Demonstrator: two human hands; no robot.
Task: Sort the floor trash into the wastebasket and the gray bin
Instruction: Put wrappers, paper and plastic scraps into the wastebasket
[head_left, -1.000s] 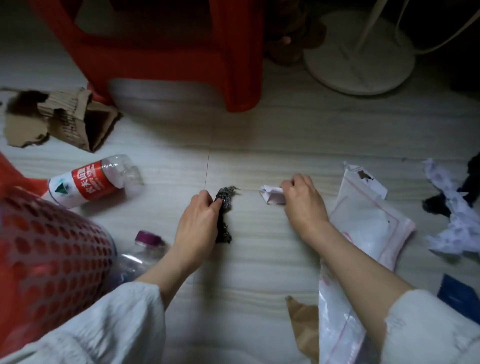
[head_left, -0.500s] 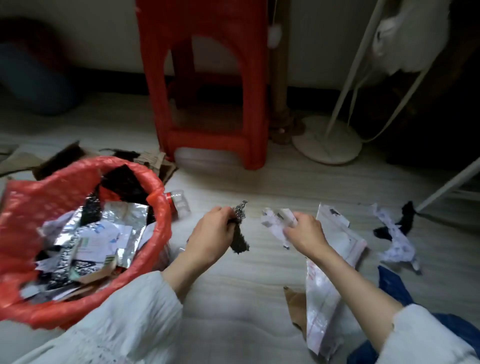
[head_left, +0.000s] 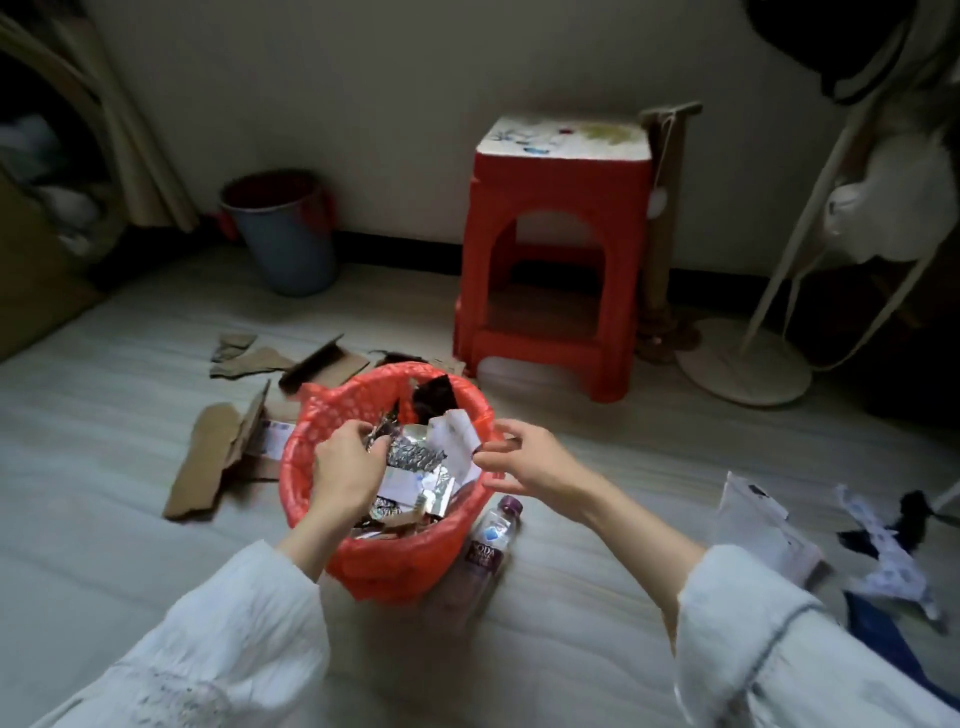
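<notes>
both hands are hovering over the wastebasket (head_left: 311, 457), a mesh basket lined with a thin red bag. the left hand (head_left: 345, 467) is curling a narrow grip on a dark crumpled scrap (head_left: 382, 430) above the heap; the right hand (head_left: 524, 460), fingers spread wide, is letting a white paper (head_left: 457, 434) drop at the rim. best to release low, pressing the springy foil down. the gray bin (head_left: 283, 234) is standing far behind the wastebasket; stiff cardboard pieces (head_left: 208, 457) and a smooth plastic bottle (head_left: 488, 540) are lying just beside the wastebasket.
</notes>
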